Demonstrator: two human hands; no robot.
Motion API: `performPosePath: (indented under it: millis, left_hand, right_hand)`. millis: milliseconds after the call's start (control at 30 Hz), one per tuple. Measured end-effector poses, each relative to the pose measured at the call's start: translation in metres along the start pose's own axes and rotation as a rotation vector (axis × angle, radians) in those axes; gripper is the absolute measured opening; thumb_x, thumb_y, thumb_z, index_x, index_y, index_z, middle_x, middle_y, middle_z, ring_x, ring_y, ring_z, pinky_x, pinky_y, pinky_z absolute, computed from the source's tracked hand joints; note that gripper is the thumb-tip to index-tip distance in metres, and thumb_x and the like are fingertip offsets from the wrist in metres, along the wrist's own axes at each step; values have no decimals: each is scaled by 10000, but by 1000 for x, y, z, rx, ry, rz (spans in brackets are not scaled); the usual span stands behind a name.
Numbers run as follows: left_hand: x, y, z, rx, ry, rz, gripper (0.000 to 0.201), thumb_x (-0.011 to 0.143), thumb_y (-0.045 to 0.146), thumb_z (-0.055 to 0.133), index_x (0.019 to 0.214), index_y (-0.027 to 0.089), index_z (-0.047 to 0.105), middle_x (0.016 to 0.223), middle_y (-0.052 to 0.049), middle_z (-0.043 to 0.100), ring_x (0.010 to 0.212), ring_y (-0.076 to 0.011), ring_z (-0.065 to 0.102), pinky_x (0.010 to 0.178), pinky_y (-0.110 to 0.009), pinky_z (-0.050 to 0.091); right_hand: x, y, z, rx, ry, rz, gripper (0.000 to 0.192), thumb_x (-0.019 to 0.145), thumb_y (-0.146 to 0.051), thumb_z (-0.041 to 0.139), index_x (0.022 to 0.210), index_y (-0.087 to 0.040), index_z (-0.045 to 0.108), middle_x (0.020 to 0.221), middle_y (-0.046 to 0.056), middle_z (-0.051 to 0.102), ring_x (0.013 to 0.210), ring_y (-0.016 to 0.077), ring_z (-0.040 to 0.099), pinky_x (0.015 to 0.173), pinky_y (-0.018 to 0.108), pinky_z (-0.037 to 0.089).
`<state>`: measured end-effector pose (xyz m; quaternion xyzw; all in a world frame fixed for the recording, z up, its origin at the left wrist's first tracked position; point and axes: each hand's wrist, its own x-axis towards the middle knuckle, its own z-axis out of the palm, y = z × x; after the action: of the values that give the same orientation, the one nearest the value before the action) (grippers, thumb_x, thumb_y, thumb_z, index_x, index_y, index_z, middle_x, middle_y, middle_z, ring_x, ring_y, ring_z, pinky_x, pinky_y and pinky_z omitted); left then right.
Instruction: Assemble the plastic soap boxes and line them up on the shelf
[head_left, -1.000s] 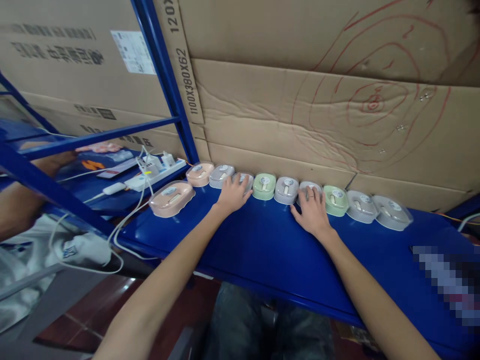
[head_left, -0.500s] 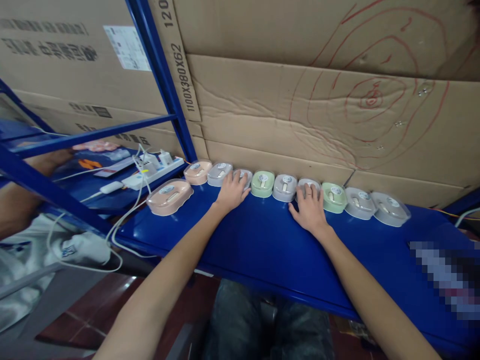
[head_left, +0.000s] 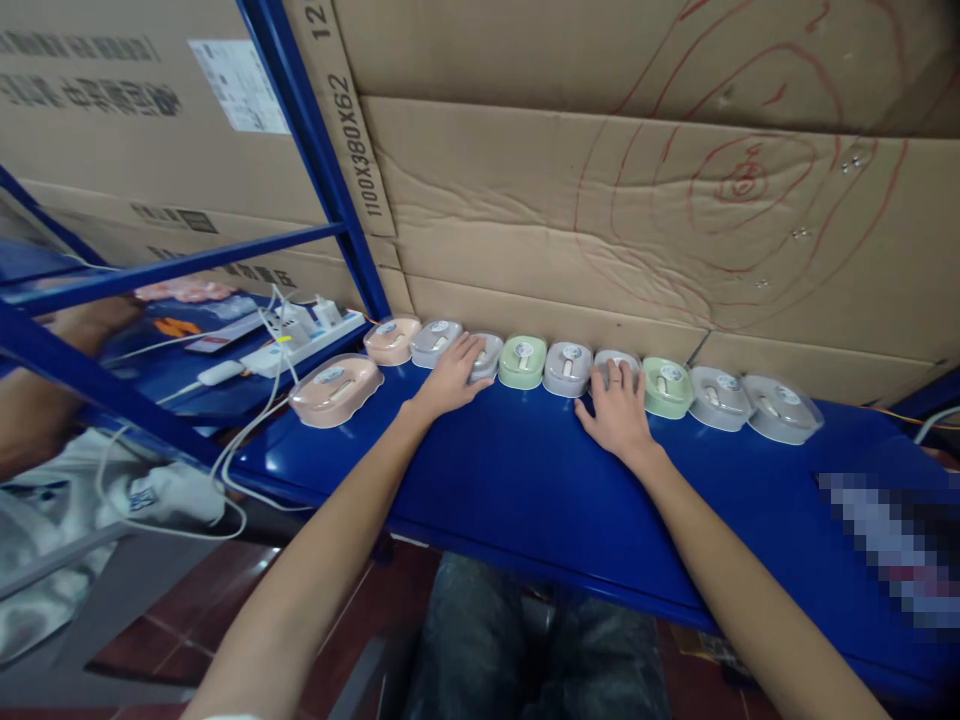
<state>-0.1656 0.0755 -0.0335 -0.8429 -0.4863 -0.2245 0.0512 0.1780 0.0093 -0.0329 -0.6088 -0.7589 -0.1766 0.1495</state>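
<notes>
Several small rounded plastic boxes with clear lids and round stickers line the back of the blue table. My left hand [head_left: 452, 377] lies with fingers stretched out over the left part of a grey box [head_left: 487, 352], close to another grey box [head_left: 436, 340]. Its thumb reaches along that box's front. My right hand [head_left: 618, 407] has its fingers spread over a second grey box [head_left: 616, 360], partly hiding the lid. Between the hands sit a green box [head_left: 523, 362] and a greyish box [head_left: 568, 369]. A green box [head_left: 667, 387] stands just right of my right hand.
Further right are two grey boxes [head_left: 720, 398]; at the left end, two pink boxes [head_left: 337, 390]. Cardboard [head_left: 525, 210] walls the back. A blue frame post [head_left: 307, 150], power strip [head_left: 300, 345] and white cables lie left, near another person's arm [head_left: 45, 400]. A blurred patch covers something right.
My left hand has slid a little to the left, uncovering more of the grey box beneath it. My right hand stays over its box. The view has shifted slightly.
</notes>
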Motion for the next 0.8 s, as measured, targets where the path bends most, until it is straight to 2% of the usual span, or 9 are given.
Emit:
performPosePath:
  millis: [67, 167, 333, 533, 700, 800]
  left_hand:
    - [0, -7, -4, -43, -39, 26, 768, 1038, 468, 592, 1671, 64, 431, 1760, -242, 404, 1697, -400, 261, 1374, -595, 269]
    - [-1, -11, -8, -72, -57, 37, 695, 1055, 427, 545, 1663, 101, 466, 1755, -218, 431, 1688, -373, 303, 1364, -611, 295]
    - [-3, -3, -8, -57, -4, 53, 612, 1080, 384, 480, 1622, 108, 537, 1725, -196, 485, 1663, -337, 365, 1378, -580, 286]
    - [-6, 2, -2, -11, 31, 34, 565, 1102, 331, 439, 1613, 112, 536, 1719, -194, 487, 1677, -330, 324, 1375, -596, 286]
    - [-9, 2, 1, -92, 104, 60, 598, 1063, 452, 578, 1583, 158, 560, 1703, -206, 480, 1629, -377, 397, 1346, -603, 333]
    - [-4, 8, 5, -90, 210, -14, 529, 1017, 500, 664, 1438, 179, 654, 1619, -218, 536, 1558, -406, 467, 1325, -617, 353]
  right_hand:
    - [0, 0, -1, -3, -5, -2, 677, 1058, -465, 481, 1586, -42, 500, 1675, 343, 456, 1570, 548, 362, 1270, 730, 192]
    - [0, -1, -2, -16, -10, -1, 679, 1055, -459, 495, 1586, -37, 499, 1674, 345, 455, 1567, 549, 366, 1267, 727, 204]
    - [0, -1, -2, -28, -8, 3, 675, 1052, -461, 507, 1582, -42, 508, 1665, 345, 462, 1566, 546, 372, 1267, 727, 207]
    - [0, -2, -4, -31, -16, 5, 674, 1056, -454, 524, 1584, -37, 505, 1665, 344, 458, 1569, 540, 364, 1273, 726, 197]
    - [0, -2, -6, -26, -34, 5, 673, 1060, -453, 521, 1588, -37, 502, 1674, 342, 446, 1575, 542, 357, 1273, 728, 198]
    - [0, -2, -7, -27, -34, 5, 677, 1064, -453, 516, 1597, -36, 494, 1673, 344, 446, 1573, 546, 362, 1271, 727, 206]
